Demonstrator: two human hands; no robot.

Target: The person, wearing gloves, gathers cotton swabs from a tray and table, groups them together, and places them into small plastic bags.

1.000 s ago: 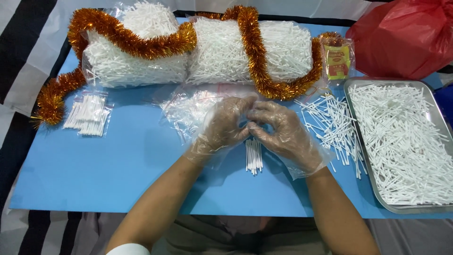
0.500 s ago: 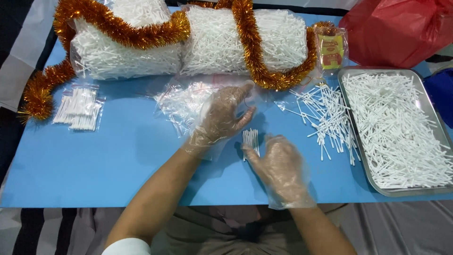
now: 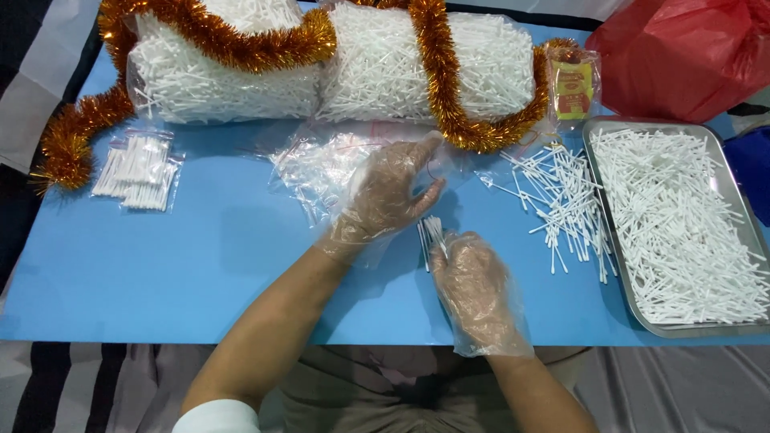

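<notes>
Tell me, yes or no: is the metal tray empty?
No, the metal tray on the blue table is heaped with white cotton swabs.

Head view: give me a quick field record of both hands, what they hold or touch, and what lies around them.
left hand: in a clear glove, open, fingers spread over the pile of small clear bags
right hand: in a clear glove, closed on a small bundle of cotton swabs
loose swabs: scattered on the blue table, right of the hands
metal tray: far right, full of swabs
packed swab bags: far left
big swab sacks: at the back, draped with orange tinsel
</notes>
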